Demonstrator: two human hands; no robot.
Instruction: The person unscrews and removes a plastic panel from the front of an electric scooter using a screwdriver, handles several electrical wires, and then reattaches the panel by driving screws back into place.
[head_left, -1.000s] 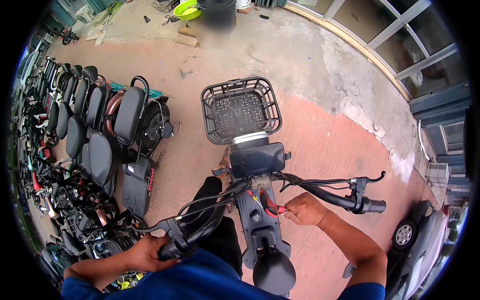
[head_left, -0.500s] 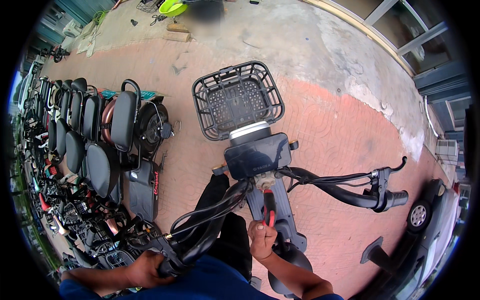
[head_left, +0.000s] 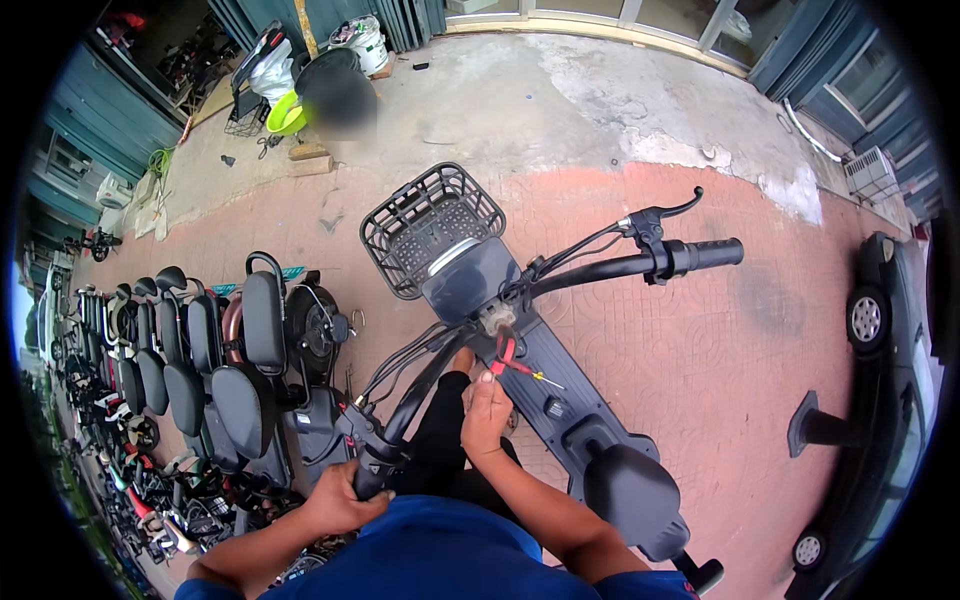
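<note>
My left hand point(head_left: 340, 500) is closed around the left handlebar grip point(head_left: 372, 478) of an electric scooter. In my right hand point(head_left: 484, 412) is the end of red-and-black handled pliers point(head_left: 505, 352). Their head reaches the metal stem clamp point(head_left: 496, 318) at the handlebar's middle; the jaws are too small to make out. A thin red-and-yellow tool point(head_left: 532, 374), like a screwdriver, shows beside the pliers over the grey footboard point(head_left: 545, 365); whether it lies there or is held, I cannot tell. The right grip point(head_left: 708, 254) is untouched by either hand.
Ahead of the handlebar is a black basket point(head_left: 425, 225). A row of parked scooters point(head_left: 265, 320) stands close on the left. To the right are a dark car point(head_left: 890, 400) and a black post on a base point(head_left: 825, 425). Buckets and a green basin point(head_left: 287, 115) sit at the far left.
The handlebar has turned to the left, its right end swinging forward and its left end back. Both hands have moved with it, the right one still on the pliers. My view has tilted up.
</note>
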